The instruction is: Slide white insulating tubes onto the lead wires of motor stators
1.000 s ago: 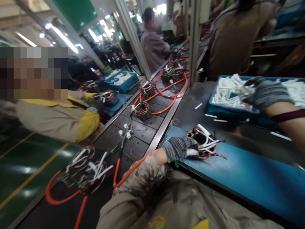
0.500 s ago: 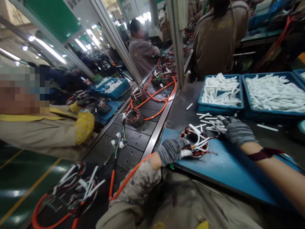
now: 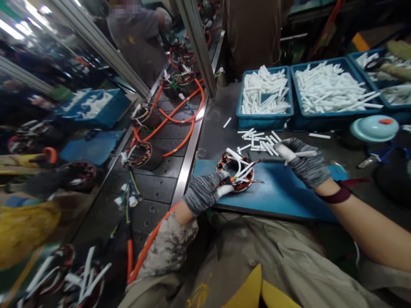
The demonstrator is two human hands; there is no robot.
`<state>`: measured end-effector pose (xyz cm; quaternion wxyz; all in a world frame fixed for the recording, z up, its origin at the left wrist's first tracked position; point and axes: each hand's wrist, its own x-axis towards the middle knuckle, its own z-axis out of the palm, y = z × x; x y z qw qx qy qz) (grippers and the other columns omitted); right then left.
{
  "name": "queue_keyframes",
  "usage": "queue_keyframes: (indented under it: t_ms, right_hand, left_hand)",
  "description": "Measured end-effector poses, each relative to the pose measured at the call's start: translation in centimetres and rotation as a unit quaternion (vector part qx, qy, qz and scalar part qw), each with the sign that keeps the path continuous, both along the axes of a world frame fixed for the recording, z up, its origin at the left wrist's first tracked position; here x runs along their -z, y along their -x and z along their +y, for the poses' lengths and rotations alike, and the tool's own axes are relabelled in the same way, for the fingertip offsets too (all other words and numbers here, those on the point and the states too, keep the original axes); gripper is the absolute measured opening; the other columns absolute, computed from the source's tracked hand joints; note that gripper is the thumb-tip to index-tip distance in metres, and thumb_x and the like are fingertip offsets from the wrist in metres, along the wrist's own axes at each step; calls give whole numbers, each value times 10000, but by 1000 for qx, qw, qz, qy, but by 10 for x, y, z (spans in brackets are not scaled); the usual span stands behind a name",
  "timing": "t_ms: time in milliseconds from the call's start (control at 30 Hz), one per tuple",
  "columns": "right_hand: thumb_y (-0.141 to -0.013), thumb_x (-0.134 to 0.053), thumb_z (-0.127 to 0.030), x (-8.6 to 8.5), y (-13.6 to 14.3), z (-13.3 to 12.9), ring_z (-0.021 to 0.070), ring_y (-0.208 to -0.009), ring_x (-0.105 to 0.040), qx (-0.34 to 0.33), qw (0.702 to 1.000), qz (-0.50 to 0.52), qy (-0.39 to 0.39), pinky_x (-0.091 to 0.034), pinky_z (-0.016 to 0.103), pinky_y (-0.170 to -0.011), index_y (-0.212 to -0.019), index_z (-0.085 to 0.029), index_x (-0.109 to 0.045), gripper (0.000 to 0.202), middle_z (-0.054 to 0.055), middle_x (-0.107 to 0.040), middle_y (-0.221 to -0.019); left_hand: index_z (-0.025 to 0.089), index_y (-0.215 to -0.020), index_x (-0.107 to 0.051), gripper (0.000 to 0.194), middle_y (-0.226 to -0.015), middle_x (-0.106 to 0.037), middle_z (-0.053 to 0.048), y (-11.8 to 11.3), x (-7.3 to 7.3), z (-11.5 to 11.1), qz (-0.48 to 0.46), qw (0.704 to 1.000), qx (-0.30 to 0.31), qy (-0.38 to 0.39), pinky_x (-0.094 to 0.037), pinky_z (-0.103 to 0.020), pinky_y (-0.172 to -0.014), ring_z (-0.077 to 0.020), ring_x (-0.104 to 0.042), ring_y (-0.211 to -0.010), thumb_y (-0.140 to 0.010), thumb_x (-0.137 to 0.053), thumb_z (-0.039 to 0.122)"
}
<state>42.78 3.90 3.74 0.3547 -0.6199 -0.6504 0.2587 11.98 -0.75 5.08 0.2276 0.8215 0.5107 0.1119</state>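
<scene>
My left hand point(image 3: 208, 190), in a striped grey glove with pale fingertips, grips the orange-and-black cable end at the left side of a copper-wound ring point(image 3: 246, 185). White sleeves cover several of the ring's leads, which point right. The ring lies on a blue mat point(image 3: 282, 192). My right hand point(image 3: 303, 160), gloved alike, is to the right of the ring and above the mat's far edge, pinching a white tube point(image 3: 305, 153). Beyond the ring, loose white tubes point(image 3: 261, 141) lie scattered on the dark table.
Blue bins point(image 3: 265, 122) of white tubes line the table's back, beside a light-blue lidded container point(image 3: 374, 128). To the left runs a conveyor point(image 3: 157, 184) with wound rings and orange cables point(image 3: 180, 147). Co-workers stand beyond and at the left; a metal post point(image 3: 201, 51) rises behind.
The view has swung right and down. My right hand has drawn back from the loose tubes and now holds one. My left hand remains at the ring.
</scene>
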Motion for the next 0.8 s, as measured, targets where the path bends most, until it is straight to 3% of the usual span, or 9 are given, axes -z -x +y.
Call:
queue_keyframes:
  t_ms: [67,100,200,300,367,533,667,800]
  right_hand:
    - [-887,-571,-587,6,0,-2,239,-822,-668,-43,997,54,37,-529,374,-776,-972,-197,-680,414,76,-728,-942]
    - [-884,-585,-555,9,0,0,242,-832,-669,-71,996,27,50,-536,380,-791,-958,-197,-681,378,78,-730,-945]
    - [-933,-536,-407,15,-2,9,275,-920,-667,-110,971,-202,62,-537,425,-889,-983,-170,-719,304,128,-733,-1013]
    - [-983,-383,-240,9,3,20,306,-1025,-655,-62,925,-370,57,-531,454,-913,-1196,-131,-698,395,190,-696,-1194]
    - [-985,-330,-189,2,11,27,321,-1048,-656,-52,918,-388,59,-538,454,-886,-1265,-126,-669,444,211,-679,-1237]
    - [-992,-378,-208,-6,32,37,336,-1040,-677,-94,917,-386,39,-547,454,-881,-1204,-117,-697,393,213,-705,-1187]
    - [-923,-435,-104,-5,29,38,323,-1090,-665,-121,908,-400,-22,-541,451,-920,-1259,-160,-685,423,183,-689,-1280]
    - [-904,-511,-129,-5,22,40,332,-1098,-665,-140,893,-423,-58,-546,460,-944,-1278,-150,-689,415,188,-688,-1287]
  left_hand:
    - [177,-1258,-693,376,-1243,-753,-81,0,-1,0,14,1000,-2,-6,-557,-368,-1066,-242,-723,-1149,-945,-667,384]
    - [176,-1257,-693,384,-1235,-756,-82,0,-1,0,21,1000,-4,-11,-560,-367,-1061,-244,-727,-1139,-943,-669,396]
    - [190,-1253,-696,388,-1231,-757,-82,0,-1,0,33,999,-2,-20,-565,-366,-1055,-244,-730,-1134,-937,-675,414]
    - [202,-1248,-697,356,-1239,-756,-73,-1,0,1,38,999,2,-20,-567,-355,-1050,-235,-728,-1143,-940,-670,379]
    - [204,-1246,-699,343,-1243,-755,-65,-2,-1,0,34,999,4,-14,-565,-349,-1051,-230,-727,-1146,-941,-669,360]
    - [133,-1267,-699,408,-1277,-732,-122,-4,-5,-5,17,1000,-20,-5,-551,-394,-1083,-283,-709,-1184,-940,-681,375]
    - [149,-1259,-705,427,-1246,-748,-117,-2,0,-5,-11,1000,-19,-3,-561,-390,-1077,-281,-718,-1168,-921,-705,411]
    - [185,-1227,-720,414,-1206,-766,-105,0,4,-1,-15,1000,-3,-7,-592,-373,-1033,-273,-735,-1128,-924,-690,466]
